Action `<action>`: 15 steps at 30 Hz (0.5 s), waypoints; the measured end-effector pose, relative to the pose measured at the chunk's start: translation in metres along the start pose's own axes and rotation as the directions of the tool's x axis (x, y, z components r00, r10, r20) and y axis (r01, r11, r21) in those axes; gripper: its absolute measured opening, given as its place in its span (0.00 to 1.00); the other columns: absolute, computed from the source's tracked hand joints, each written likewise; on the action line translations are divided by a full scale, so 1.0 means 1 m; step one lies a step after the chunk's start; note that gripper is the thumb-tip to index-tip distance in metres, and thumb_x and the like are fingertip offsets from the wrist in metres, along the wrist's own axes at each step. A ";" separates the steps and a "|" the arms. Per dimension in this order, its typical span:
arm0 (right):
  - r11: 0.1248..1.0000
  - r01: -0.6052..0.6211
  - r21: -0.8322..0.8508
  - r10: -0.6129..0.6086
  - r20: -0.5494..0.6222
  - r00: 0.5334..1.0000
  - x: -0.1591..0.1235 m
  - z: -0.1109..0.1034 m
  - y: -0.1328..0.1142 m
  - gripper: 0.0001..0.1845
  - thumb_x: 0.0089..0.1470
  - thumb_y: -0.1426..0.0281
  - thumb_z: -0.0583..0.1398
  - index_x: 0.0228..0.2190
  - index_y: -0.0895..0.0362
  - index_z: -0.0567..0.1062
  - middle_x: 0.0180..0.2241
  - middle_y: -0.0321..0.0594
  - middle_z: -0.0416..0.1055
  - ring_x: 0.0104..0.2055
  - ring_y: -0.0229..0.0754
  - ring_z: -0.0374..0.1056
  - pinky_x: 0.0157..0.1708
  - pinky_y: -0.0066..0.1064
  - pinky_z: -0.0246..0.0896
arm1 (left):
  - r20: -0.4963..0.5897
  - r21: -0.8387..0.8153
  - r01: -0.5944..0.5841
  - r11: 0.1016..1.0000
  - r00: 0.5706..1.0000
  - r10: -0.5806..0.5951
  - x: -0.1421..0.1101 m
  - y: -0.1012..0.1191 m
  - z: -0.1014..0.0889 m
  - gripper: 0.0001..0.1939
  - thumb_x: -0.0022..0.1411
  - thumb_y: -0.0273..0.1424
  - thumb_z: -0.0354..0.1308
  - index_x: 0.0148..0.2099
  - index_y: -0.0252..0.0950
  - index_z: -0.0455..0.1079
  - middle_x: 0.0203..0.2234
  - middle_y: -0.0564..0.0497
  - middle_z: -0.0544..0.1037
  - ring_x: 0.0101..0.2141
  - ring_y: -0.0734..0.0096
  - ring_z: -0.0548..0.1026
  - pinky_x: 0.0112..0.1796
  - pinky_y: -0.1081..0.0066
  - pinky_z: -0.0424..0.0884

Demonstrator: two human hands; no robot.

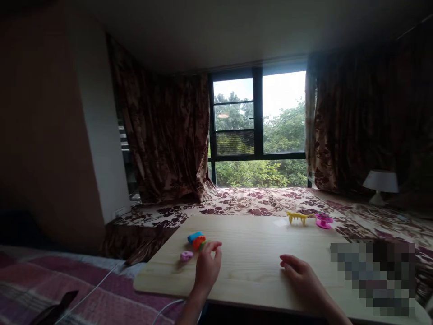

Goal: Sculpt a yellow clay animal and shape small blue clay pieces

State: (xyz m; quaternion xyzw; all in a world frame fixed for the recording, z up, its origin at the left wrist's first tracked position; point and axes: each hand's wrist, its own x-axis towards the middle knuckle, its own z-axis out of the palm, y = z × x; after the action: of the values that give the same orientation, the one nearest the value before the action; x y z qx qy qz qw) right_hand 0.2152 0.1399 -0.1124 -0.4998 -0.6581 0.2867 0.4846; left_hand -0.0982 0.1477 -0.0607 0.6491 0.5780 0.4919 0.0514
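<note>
My left hand (208,266) is over the left half of a light wooden board (246,262). Its fingers are loosely bent, with the thumb apart and nothing visible between them. Just beyond its knuckles lie a blue lump (195,237) and an orange piece (199,243); a bit of green (202,246) shows beside the fingers, and I cannot tell if they touch. A small pink-purple piece (186,256) sits to the left. Farther right, my right hand (299,273) hovers over or rests on the board, fingers slightly curled and apart, holding nothing visible.
At the board's far right edge stand a yellow four-legged animal figure (297,218) and a magenta piece (324,220). A pixelated patch (375,280) covers the right corner. Floral cloth (257,201) spreads behind, with a lamp (381,183). A white cable (98,284) crosses the bedding.
</note>
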 end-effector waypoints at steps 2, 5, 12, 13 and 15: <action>1.000 0.002 -0.002 -0.002 0.017 1.000 -0.001 -0.001 0.000 0.20 0.48 0.61 0.56 0.40 0.59 0.75 0.37 0.45 0.77 0.41 0.49 0.72 0.43 0.36 0.64 | -0.029 0.066 0.077 0.995 0.997 -0.076 0.017 -0.018 -0.026 0.14 0.61 0.35 0.53 0.47 0.35 0.66 0.45 0.47 0.72 0.42 0.65 0.72 0.42 0.58 0.70; 1.000 -0.002 -0.017 0.002 0.026 1.000 -0.003 -0.001 -0.001 0.20 0.48 0.61 0.56 0.40 0.58 0.76 0.38 0.45 0.77 0.42 0.49 0.72 0.43 0.36 0.64 | -0.025 0.146 0.203 0.968 0.979 -0.201 0.040 -0.039 -0.059 0.15 0.61 0.35 0.53 0.49 0.36 0.65 0.46 0.46 0.71 0.42 0.65 0.72 0.41 0.59 0.70; 0.997 0.001 -0.076 0.001 0.029 1.000 -0.004 -0.001 -0.004 0.17 0.49 0.60 0.56 0.36 0.56 0.78 0.37 0.43 0.77 0.41 0.49 0.71 0.44 0.37 0.63 | 0.089 0.264 0.346 0.900 0.921 -0.380 0.070 -0.061 -0.091 0.16 0.61 0.35 0.54 0.50 0.35 0.65 0.46 0.47 0.71 0.42 0.64 0.72 0.41 0.59 0.71; 0.997 0.002 -0.082 0.001 0.030 1.000 -0.004 -0.001 -0.004 0.17 0.49 0.60 0.56 0.36 0.56 0.78 0.37 0.43 0.77 0.41 0.49 0.71 0.44 0.37 0.63 | 0.097 0.268 0.352 0.897 0.916 -0.388 0.073 -0.062 -0.090 0.16 0.61 0.35 0.54 0.50 0.35 0.65 0.46 0.47 0.71 0.42 0.64 0.72 0.41 0.59 0.71; 0.996 0.003 -0.093 0.000 0.033 0.999 -0.004 -0.001 -0.004 0.17 0.49 0.60 0.56 0.36 0.56 0.78 0.37 0.43 0.77 0.41 0.49 0.71 0.44 0.36 0.63 | 0.093 0.258 0.352 0.900 0.918 -0.386 0.081 -0.061 -0.087 0.16 0.61 0.36 0.53 0.50 0.35 0.64 0.46 0.47 0.71 0.42 0.64 0.72 0.41 0.58 0.71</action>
State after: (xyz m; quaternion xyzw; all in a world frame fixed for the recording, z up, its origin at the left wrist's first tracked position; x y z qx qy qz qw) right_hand 0.2148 0.1350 -0.1098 -0.5166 -0.6791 0.2638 0.4499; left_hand -0.2144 0.1885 -0.0083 0.5622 0.7399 0.3534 0.1075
